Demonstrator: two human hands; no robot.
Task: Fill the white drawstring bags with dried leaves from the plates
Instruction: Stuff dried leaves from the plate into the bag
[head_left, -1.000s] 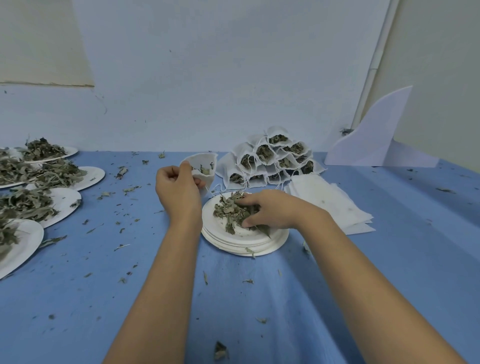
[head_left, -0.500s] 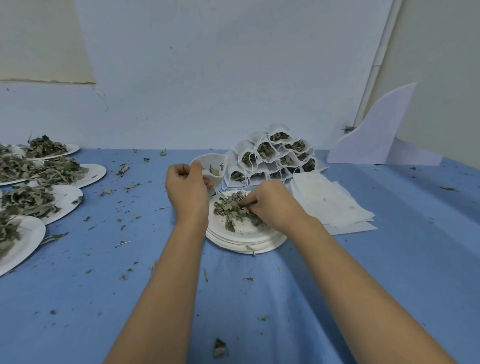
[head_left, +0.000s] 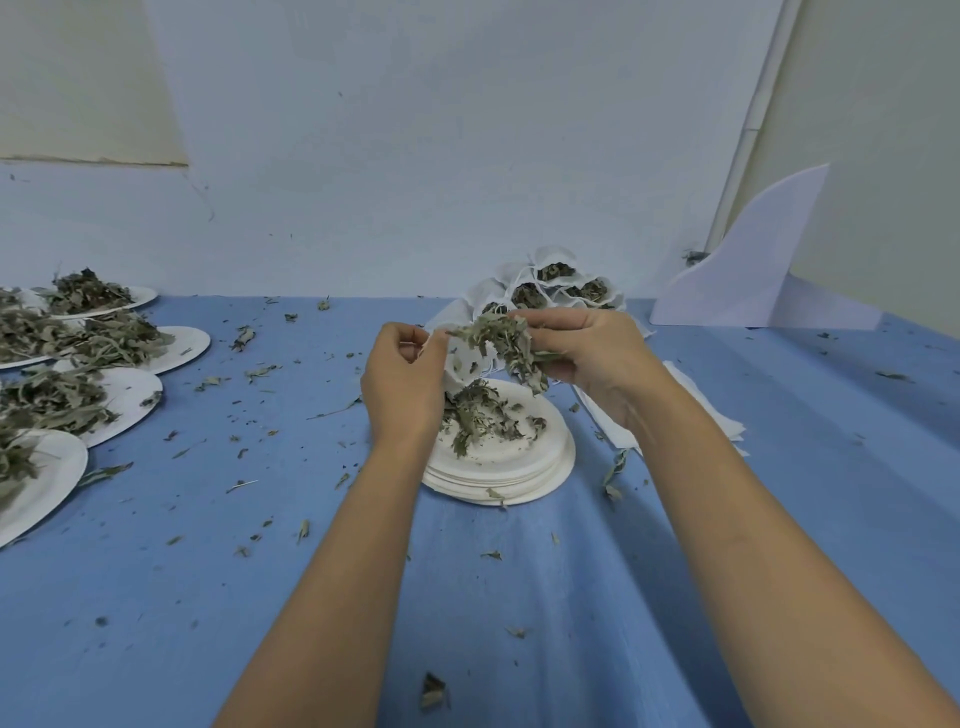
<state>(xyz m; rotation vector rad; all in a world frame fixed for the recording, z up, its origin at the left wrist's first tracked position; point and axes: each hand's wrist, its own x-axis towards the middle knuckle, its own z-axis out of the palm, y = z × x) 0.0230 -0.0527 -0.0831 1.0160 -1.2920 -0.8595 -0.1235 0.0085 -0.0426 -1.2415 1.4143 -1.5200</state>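
My left hand (head_left: 402, 376) grips the rim of an open white drawstring bag (head_left: 460, 366), held above the stack of white plates (head_left: 511, 467). My right hand (head_left: 592, 351) pinches a clump of dried leaves (head_left: 506, 345) right at the bag's mouth. More dried leaves (head_left: 480, 413) lie on the top plate beneath both hands. The bag is largely hidden by my left hand and the clump.
A pile of filled white bags (head_left: 553, 283) leans at the wall behind my hands. Flat empty bags (head_left: 696, 410) lie right of the plates. Several plates heaped with leaves (head_left: 98, 343) sit at the left. Leaf crumbs litter the blue cloth (head_left: 519, 597). A white board (head_left: 753, 270) stands back right.
My right hand has lifted a clump of leaves off the plate up to the bag's mouth. My left hand has brought the bag slightly nearer over the plate.
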